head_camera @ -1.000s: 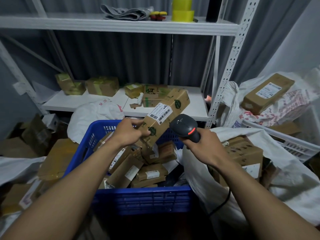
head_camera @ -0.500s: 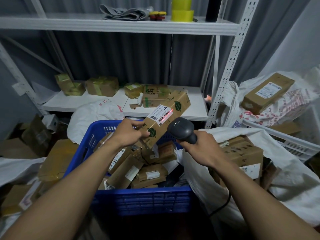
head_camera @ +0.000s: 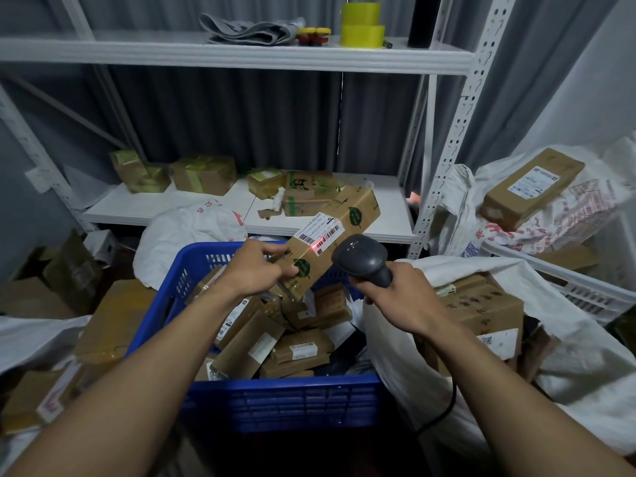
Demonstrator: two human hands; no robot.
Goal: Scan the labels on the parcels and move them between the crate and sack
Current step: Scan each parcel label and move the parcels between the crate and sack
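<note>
My left hand (head_camera: 254, 270) grips the lower end of a long brown parcel (head_camera: 347, 222), held tilted above the blue crate (head_camera: 285, 401). Its white barcode label (head_camera: 320, 232) faces me, and a red scan line glows across the label's lower edge. My right hand (head_camera: 399, 297) holds a black handheld scanner (head_camera: 361, 256) just right of the parcel, its head turned toward the label. The crate holds several brown labelled parcels. A white sack (head_camera: 578, 359) to the right of the crate holds more brown boxes (head_camera: 481, 311).
White metal shelving (head_camera: 241, 56) stands behind the crate, with small boxes on its lower shelf and yellow tape rolls (head_camera: 361, 25) on top. A white crate (head_camera: 585, 290) and a sack with a labelled box (head_camera: 530, 187) sit far right. Cartons and sacks lie at left.
The scanner has swung left and closer to the parcel's label, and red scan light now falls on the barcode. The parcel has stayed in my left hand at about the same place.
</note>
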